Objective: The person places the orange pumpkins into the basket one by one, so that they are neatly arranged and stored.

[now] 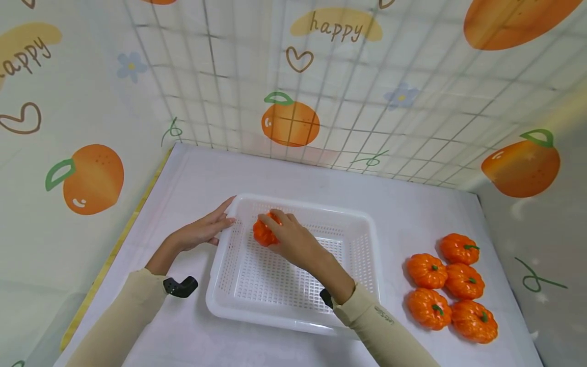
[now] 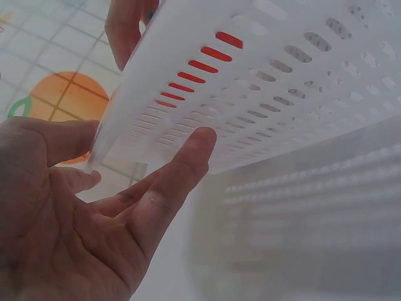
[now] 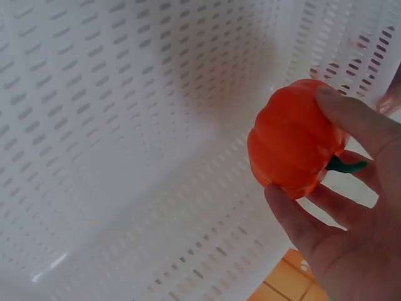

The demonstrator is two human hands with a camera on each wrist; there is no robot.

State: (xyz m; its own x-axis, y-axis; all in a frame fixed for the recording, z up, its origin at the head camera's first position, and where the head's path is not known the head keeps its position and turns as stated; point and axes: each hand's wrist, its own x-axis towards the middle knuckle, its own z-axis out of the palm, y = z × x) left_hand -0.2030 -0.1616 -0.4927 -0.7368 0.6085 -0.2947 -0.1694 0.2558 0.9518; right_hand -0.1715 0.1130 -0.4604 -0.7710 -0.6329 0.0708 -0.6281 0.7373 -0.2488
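A small orange toy pumpkin (image 1: 263,234) with a green stem (image 3: 344,165) is held by my right hand (image 1: 295,242), thumb and fingers around its sides. The hand has it inside a white plastic basket (image 1: 284,317), near the back left corner. My left hand (image 1: 202,231) grips the basket's left side. Its thumb (image 2: 75,141) lies at the rim, and its fingers (image 2: 182,166) reach along the outside of the perforated wall. Orange shows through the wall's slots in the left wrist view.
Several more orange pumpkins (image 1: 426,271) stand grouped on the white tabletop (image 1: 183,326), right of the basket. A patterned curtain with a grid behind it (image 1: 293,66) closes off the back, and side panels (image 1: 27,255) stand left and right.
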